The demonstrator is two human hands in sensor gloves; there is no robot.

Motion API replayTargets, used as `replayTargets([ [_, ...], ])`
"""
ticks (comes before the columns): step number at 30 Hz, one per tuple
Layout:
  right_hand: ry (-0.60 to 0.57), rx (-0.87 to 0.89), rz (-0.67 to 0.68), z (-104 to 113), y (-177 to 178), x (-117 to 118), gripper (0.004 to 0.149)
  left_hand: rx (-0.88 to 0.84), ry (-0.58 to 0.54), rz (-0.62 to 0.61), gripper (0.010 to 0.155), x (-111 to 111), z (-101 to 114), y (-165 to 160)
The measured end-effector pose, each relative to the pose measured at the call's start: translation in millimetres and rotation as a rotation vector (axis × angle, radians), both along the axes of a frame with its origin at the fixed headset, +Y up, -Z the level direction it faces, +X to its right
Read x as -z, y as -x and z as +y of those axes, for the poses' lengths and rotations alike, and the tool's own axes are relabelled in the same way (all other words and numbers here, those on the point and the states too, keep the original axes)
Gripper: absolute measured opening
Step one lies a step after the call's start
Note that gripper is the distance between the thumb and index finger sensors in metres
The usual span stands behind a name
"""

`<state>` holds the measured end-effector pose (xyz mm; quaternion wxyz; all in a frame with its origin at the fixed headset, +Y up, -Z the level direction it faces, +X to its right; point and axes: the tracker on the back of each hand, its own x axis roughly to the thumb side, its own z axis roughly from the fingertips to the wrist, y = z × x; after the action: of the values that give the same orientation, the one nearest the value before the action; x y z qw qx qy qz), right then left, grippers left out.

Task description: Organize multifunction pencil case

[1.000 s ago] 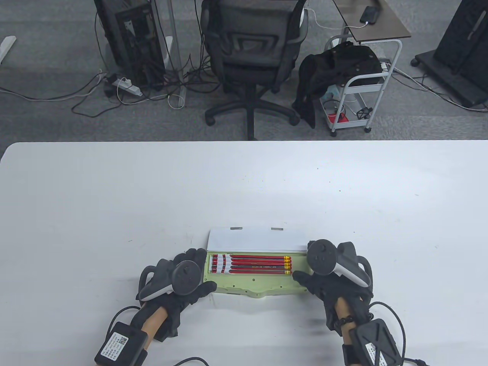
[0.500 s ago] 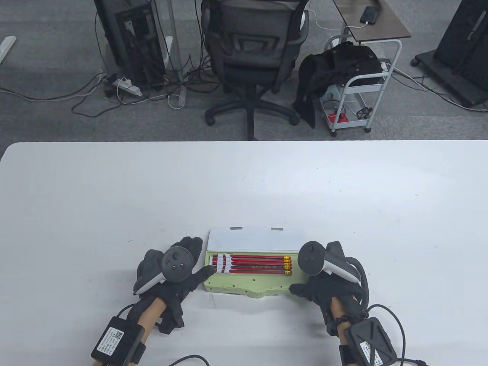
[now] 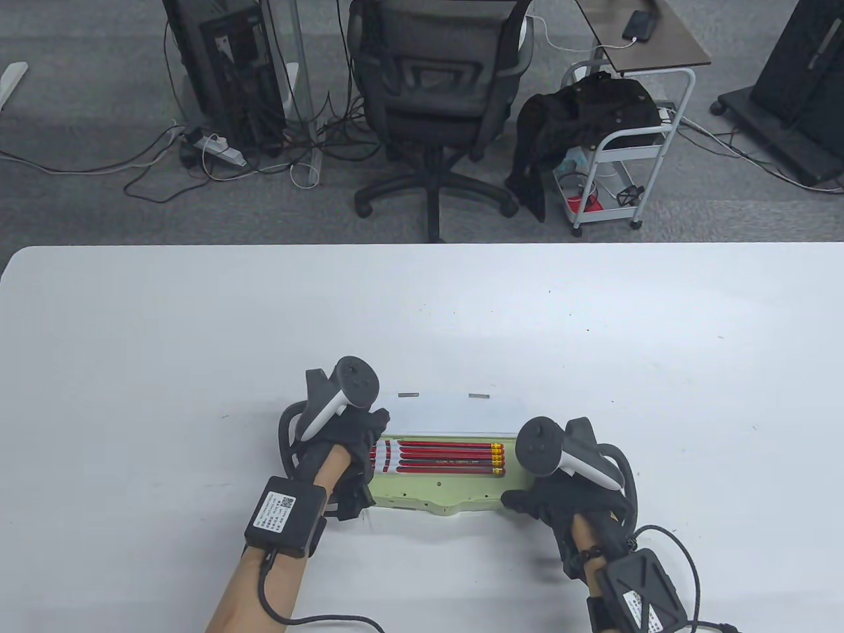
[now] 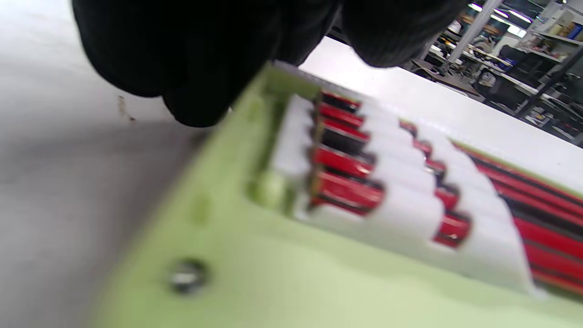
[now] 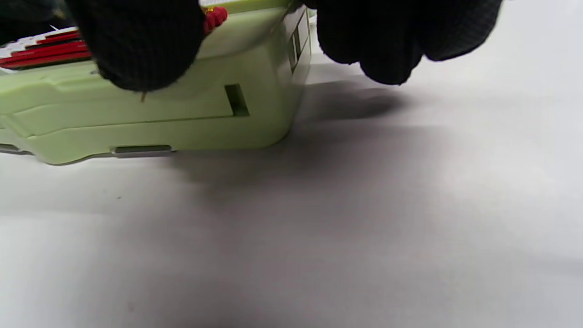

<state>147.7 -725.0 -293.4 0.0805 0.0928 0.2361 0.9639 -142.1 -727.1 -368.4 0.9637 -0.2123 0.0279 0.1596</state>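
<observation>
Open pale-green plastic pencil case (image 3: 438, 493) near the front edge of the white table (image 3: 198, 343), red pencils (image 3: 445, 457) loaded, lid (image 3: 455, 415) likely next to close.

Case lies lengthwise between both hands; the pencils sit side by side in the tray, white-banded ends toward the left, white lid folded back on the far side. Left hand (image 3: 353, 438) at the case's left end, fingers curled at the lid's left corner; a true grip cannot be confirmed. Right hand (image 3: 560, 491) at the right end, thumb on the front corner, fingers down beside the end wall, steadying, not clearly gripping. Judgement: swing the lid over evenly while bracing the base; check no pencil rides up before pressing shut.
</observation>
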Motion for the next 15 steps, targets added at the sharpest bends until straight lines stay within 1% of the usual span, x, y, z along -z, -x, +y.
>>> replayTargets([
  [2,-0.017,-0.005,0.001,0.4,-1.0,0.8,0.101,0.000,-0.025,0.049,0.071,-0.1,-0.4,-2.6],
  [3,-0.017,-0.006,-0.001,0.6,-1.2,1.0,0.101,0.001,-0.023,0.051,0.072,0.2,-0.7,-2.7],
  [5,-0.030,-0.003,-0.004,1.5,-2.7,1.8,0.100,-0.029,-0.008,0.052,0.079,0.2,-0.5,-1.4],
  [8,-0.036,0.004,-0.009,1.6,-4.4,2.4,0.100,-0.129,-0.041,0.089,0.089,-0.9,6.3,4.4],
  [10,-0.043,0.001,-0.008,1.7,-4.7,2.5,0.100,-0.179,-0.075,0.092,0.092,-1.4,12.5,10.0],
  [12,-0.044,0.002,-0.009,1.7,-4.4,2.5,0.100,-0.232,-0.103,0.075,0.089,-3.0,18.3,14.8],
  [15,-0.061,0.007,-0.016,1.6,-4.5,2.7,0.099,-0.289,-0.177,0.048,0.079,-10.1,27.6,22.9],
])
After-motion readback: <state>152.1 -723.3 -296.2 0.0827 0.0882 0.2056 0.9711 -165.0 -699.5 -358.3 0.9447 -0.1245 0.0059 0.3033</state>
